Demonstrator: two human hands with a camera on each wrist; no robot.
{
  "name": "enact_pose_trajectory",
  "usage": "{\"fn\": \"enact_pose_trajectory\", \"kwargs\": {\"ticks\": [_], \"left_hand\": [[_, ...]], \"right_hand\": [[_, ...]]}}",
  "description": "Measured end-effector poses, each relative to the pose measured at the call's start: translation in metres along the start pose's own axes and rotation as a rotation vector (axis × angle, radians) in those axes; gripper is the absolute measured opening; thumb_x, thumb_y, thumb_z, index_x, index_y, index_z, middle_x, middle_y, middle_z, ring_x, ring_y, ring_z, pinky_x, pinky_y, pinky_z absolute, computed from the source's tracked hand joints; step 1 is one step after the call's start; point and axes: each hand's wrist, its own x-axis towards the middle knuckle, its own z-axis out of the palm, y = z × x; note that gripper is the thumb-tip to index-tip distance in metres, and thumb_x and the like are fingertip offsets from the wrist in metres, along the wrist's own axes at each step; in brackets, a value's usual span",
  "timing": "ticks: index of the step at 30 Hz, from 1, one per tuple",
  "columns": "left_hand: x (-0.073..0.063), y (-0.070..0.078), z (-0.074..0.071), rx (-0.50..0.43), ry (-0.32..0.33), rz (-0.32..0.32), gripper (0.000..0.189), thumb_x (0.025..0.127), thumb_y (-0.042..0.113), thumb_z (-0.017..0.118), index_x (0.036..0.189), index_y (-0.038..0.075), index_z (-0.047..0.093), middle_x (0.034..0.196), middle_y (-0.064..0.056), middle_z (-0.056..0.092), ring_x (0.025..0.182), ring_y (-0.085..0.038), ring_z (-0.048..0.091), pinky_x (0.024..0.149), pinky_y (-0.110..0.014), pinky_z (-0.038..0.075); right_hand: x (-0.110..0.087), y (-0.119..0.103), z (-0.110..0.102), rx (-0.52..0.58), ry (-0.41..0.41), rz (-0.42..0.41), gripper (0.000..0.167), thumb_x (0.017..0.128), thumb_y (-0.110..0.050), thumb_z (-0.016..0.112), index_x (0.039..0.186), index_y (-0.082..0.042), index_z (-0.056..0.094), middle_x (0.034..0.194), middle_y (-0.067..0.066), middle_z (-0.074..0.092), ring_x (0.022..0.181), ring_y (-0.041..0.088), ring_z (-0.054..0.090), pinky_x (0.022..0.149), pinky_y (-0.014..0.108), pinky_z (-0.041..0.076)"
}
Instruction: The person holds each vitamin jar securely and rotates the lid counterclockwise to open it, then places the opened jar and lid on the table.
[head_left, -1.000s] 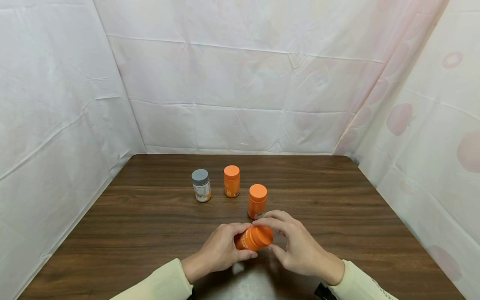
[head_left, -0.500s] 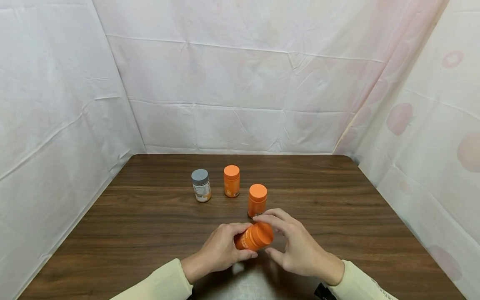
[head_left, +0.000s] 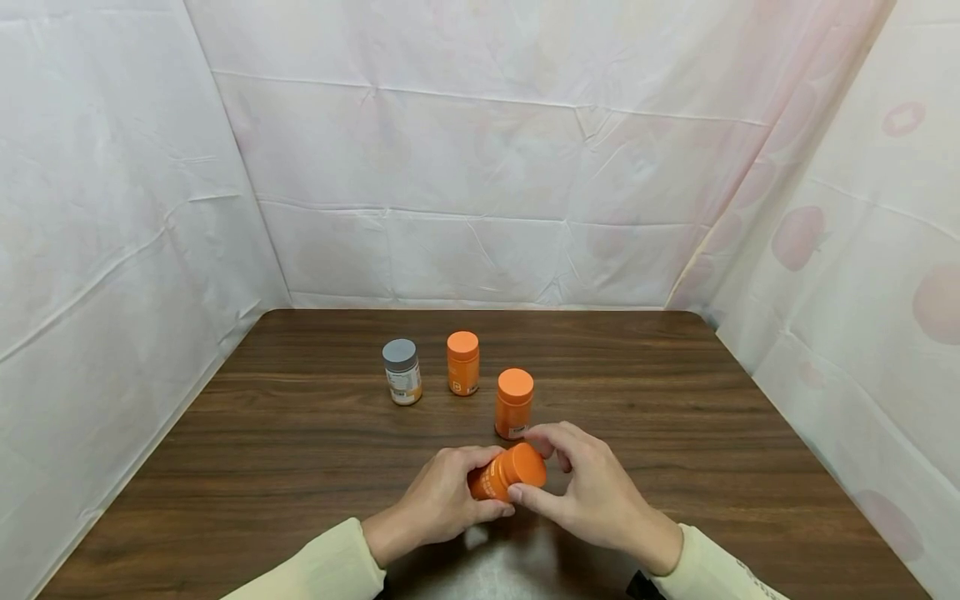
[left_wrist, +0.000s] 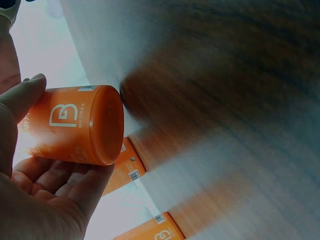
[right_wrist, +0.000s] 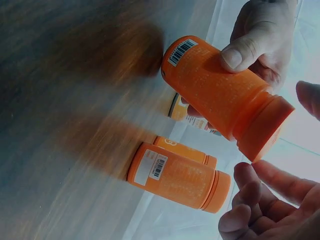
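The held pill bottle (head_left: 512,472) has the left hand (head_left: 435,493) on its left, right hand (head_left: 596,490) on its right, table (head_left: 300,467) underneath. Right behind it there's the nearest upright bottle (head_left: 514,406), back and kinda left is the middle upright bottle (head_left: 462,364), then further left the leftmost upright bottle (head_left: 402,372).

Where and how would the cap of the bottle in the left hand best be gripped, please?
Probably around the sides of the cap, pinching it from opposite edges and coming from the right. The cap is round, the bottle leans with that end toward the right hand, and the left hand holds it behind the cap.
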Motion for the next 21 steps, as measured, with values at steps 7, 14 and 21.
{"fn": "enact_pose_trajectory", "kwargs": {"ticks": [7,14,21], "left_hand": [[0.0004,0.0004,-0.0001,-0.009,-0.006,-0.003,0.042,0.079,0.027,0.091,0.117,0.030,0.072,0.101,0.016,0.068,0.085,-0.001,0.061,0.076,-0.024,0.052],[0.0007,0.0007,-0.0003,-0.012,-0.010,-0.007,0.042,0.079,0.026,0.091,0.117,0.029,0.072,0.102,0.016,0.069,0.085,-0.001,0.061,0.076,-0.024,0.052],[0.0006,0.0008,-0.0005,-0.012,-0.009,-0.008,0.043,0.079,0.026,0.092,0.117,0.029,0.072,0.101,0.016,0.069,0.084,-0.001,0.061,0.076,-0.024,0.052]], "right_hand": [[-0.0003,-0.0003,0.0006,-0.029,0.006,0.055,0.046,0.080,-0.055,0.084,0.110,-0.024,0.066,0.086,-0.013,0.060,0.068,0.004,0.049,0.059,0.022,0.044],[-0.0001,-0.0018,0.0003,-0.023,-0.008,0.096,0.044,0.080,-0.055,0.084,0.107,-0.025,0.066,0.082,-0.014,0.059,0.061,0.003,0.046,0.053,0.021,0.041],[0.0003,-0.0034,0.0003,-0.017,-0.025,0.121,0.041,0.079,-0.051,0.087,0.105,-0.026,0.067,0.079,-0.013,0.059,0.059,0.003,0.046,0.051,0.021,0.039]]}}
